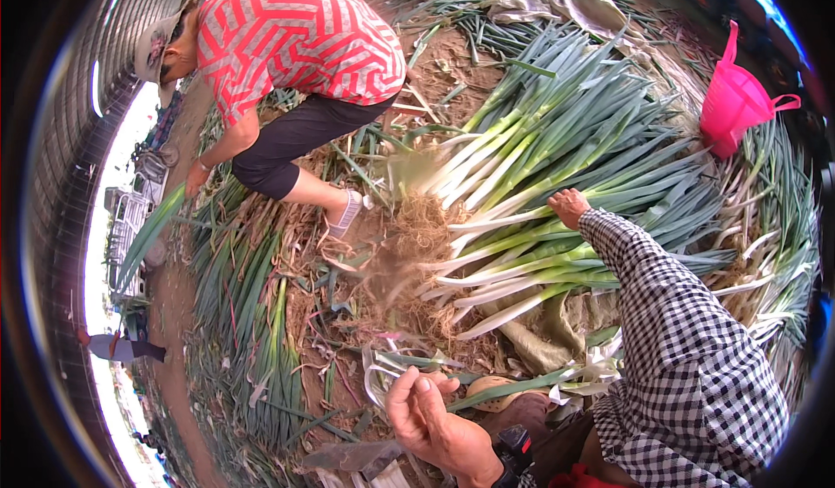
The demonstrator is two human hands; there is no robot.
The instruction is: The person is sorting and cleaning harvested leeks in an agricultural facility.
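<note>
A large pile of leeks point(600, 131) lies in front of me, white stems and roots toward the left and green leaves toward the right. My right hand point(570, 208) reaches onto the middle of the pile, its fingers curled over a leek point(509, 218) where the white stem turns green. Low in the view, my left hand point(442, 425) is raised palm up. Its fingers are loosely bent, and nothing shows in them. Beside its fingertips is a clear plastic scrap point(376, 377).
A person point(296, 44) in a red patterned shirt bends at the upper left, holding long green leaves. More leeks point(248, 340) cover the ground at left. A pink basket point(735, 105) stands at the upper right. Cloth sacking point(544, 336) lies under the pile.
</note>
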